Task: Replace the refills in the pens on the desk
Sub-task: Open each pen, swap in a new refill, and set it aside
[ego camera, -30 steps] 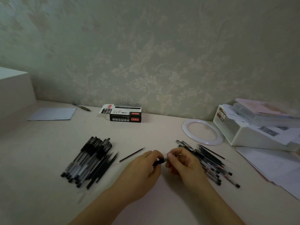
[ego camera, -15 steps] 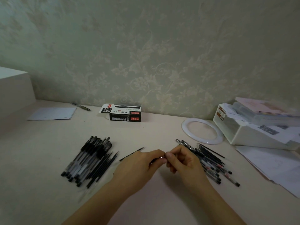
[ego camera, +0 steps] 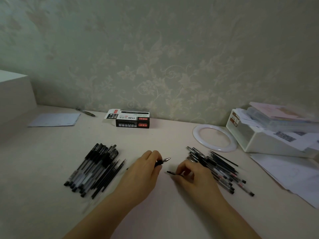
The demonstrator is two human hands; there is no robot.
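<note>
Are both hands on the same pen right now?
No: the left hand holds a pen, while the right hand pinches a separate thin black piece, a gap between them.

Black pen (ego camera: 163,161) held tip-out, capped pens (ego camera: 93,167) piled left, others (ego camera: 217,168) right
</note>
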